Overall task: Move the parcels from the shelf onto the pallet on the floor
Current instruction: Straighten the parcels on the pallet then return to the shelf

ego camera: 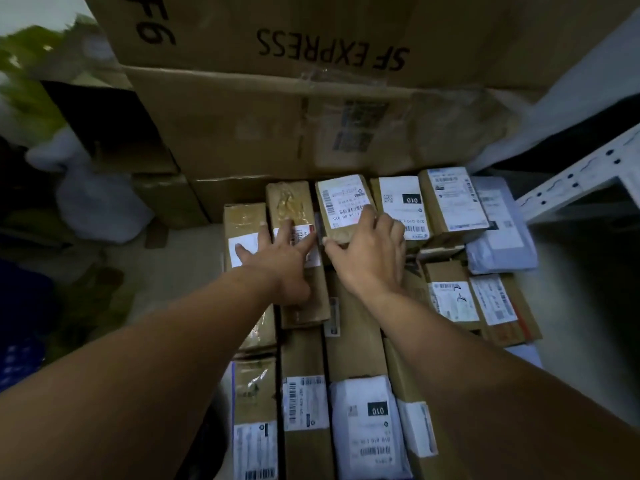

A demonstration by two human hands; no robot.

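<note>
My right grip (370,261) is clenched on a small labelled box (341,202), with the thumb at its near left corner and the fingers curled over its right edge. That box sits in the far row of the parcels (304,393), tilted a little. It lies between a taped box (287,199) on its left and a 010 box (401,202) on its right.

My left grip (280,261) is released, fingers straight and spread. It presses flat on the taped box and reaches onto the brown box (244,220) just beside it, one finger on that box's white label.

The parcels lie packed side by side in rows, low in front of me and touching one another. What they rest on is hidden beneath them. A grey bag (498,233) lies at the right end of the far row.

Behind that row stand big cartons (277,126), the top one printed SF EXPRESS. I can see part of a white shelf (571,183) at the right, and floor (180,268) to the left of the pile.
</note>
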